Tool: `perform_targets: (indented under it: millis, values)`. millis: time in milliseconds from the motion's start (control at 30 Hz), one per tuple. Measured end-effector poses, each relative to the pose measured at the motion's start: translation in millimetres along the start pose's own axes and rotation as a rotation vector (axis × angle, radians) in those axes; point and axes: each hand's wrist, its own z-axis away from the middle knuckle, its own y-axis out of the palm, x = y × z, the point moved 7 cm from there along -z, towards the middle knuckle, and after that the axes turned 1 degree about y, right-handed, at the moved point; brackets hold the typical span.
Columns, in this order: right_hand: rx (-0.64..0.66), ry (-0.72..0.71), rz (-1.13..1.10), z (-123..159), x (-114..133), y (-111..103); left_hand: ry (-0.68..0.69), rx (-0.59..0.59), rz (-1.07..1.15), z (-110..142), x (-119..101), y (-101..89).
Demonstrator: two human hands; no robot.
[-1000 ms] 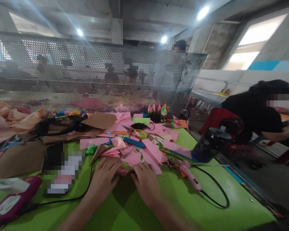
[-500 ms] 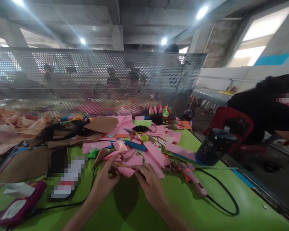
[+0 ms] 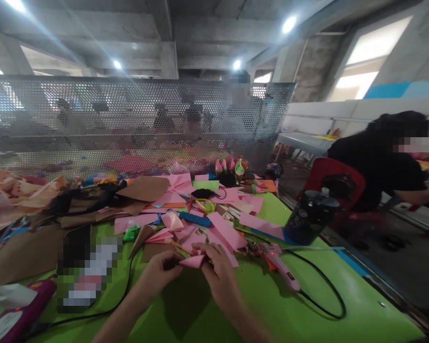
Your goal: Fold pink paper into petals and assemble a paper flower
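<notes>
Both my hands meet over the green table (image 3: 307,314), just in front of a heap of pink paper pieces (image 3: 221,228). Between them is a small folded pink paper (image 3: 193,261), pointed like a cone. My left hand (image 3: 160,274) pinches its left end with curled fingers. My right hand (image 3: 218,271) grips its right side, fingers bent over it. The paper is lifted slightly off the table.
A pink glue gun (image 3: 280,267) with a black cord (image 3: 329,305) lies to the right. A dark bottle (image 3: 309,216) stands at the table's right edge. Brown card (image 3: 143,188) and paper scraps fill the back. A perforated metal screen (image 3: 128,124) closes the far side. A person in black (image 3: 379,162) bends at right.
My hands went from pressing flat on the pink paper to lifting and pinching it between them. The view has shifted slightly.
</notes>
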Motion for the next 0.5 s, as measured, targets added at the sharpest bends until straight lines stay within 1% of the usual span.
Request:
perform_targets:
  millis: [100,233,300,333,400,500]
  values:
    - [-0.09,0.013,0.015,-1,-8,-6,0.0,-0.077,-0.097,-5,-2,-7.9]
    - [-0.287,0.084,-0.041,-3,-22,-24,0.016,-0.223,-0.239,-18,-6,-24.6]
    - [-0.343,0.093,-0.086,-4,-25,-31,0.026,-0.241,-0.303,-24,-12,-30.1]
    - [-0.359,0.093,-0.099,-4,-25,-33,0.038,-0.242,-0.37,-25,-17,-33.0]
    - [-0.366,0.105,-0.113,-5,-26,-35,0.067,-0.263,-0.596,-24,-28,-41.6]
    - [-0.369,0.118,-0.137,-6,-28,-36,0.072,-0.319,-1.022,-14,-38,-59.9]
